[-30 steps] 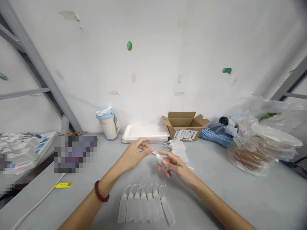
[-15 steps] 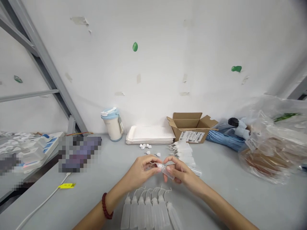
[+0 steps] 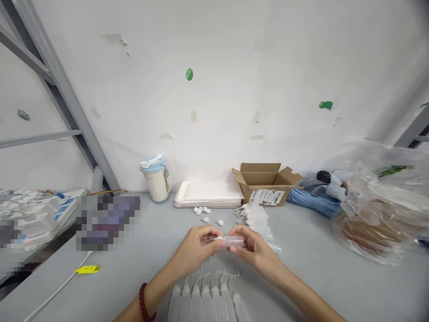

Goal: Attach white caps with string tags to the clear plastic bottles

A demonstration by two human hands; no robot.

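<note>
My right hand (image 3: 250, 248) grips a small clear plastic squeeze bottle (image 3: 234, 241), held level above the grey table (image 3: 134, 268). My left hand (image 3: 197, 247), with a red bead bracelet on its wrist, pinches the small white cap (image 3: 218, 238) at the bottle's left end. A row of several like bottles (image 3: 208, 299) with looped cap tethers lies near the table's front edge, just below my hands. Another heap of such bottles (image 3: 256, 219) lies beyond my right hand. A few loose white caps (image 3: 204, 212) are scattered beyond my left hand.
At the back stand a blue-lidded cup (image 3: 156, 179), a stack of white trays (image 3: 209, 194) and an open cardboard box (image 3: 266, 183). Blue cloth (image 3: 310, 197) and a large clear plastic bag (image 3: 382, 205) fill the right. A white cable with yellow tag (image 3: 87, 269) runs at left.
My left hand came back from a reach toward the trays and closed on the bottle's cap end. The bottle turned from tilted to level. The view shifted slightly.
</note>
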